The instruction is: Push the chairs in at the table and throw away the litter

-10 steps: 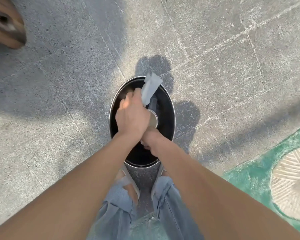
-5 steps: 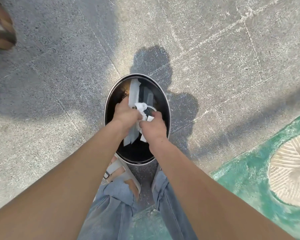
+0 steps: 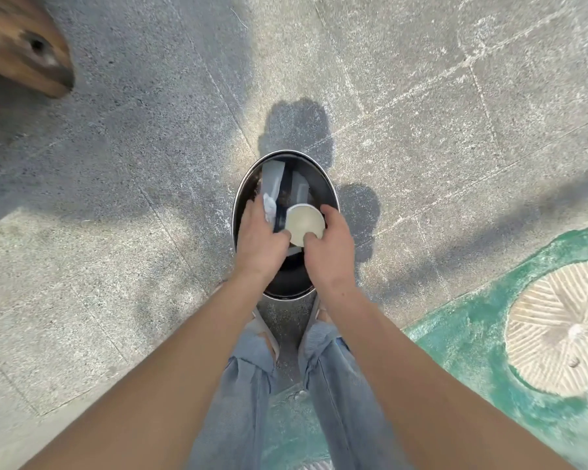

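Observation:
A round metal bin (image 3: 241,198) with a dark inside stands on the pavement right in front of my feet. Both hands hover over its mouth. My right hand (image 3: 330,249) grips a pale round paper cup (image 3: 304,223), seen from above, with thumb and fingers around its rim. My left hand (image 3: 260,239) is beside it, fingers over a crumpled white tissue (image 3: 269,205). Pale paper strips (image 3: 272,178) lie inside the bin at its far side.
Grey stone paving surrounds the bin. A brown wooden piece (image 3: 24,45) juts in at the top left. A green painted patch (image 3: 489,340) with a pale ribbed round disc (image 3: 557,330) lies at the right. My jeans and sandals are below the bin.
The white paper I held above the bin now lies inside it. My hands have drawn apart, and the cup's round top shows in my right hand.

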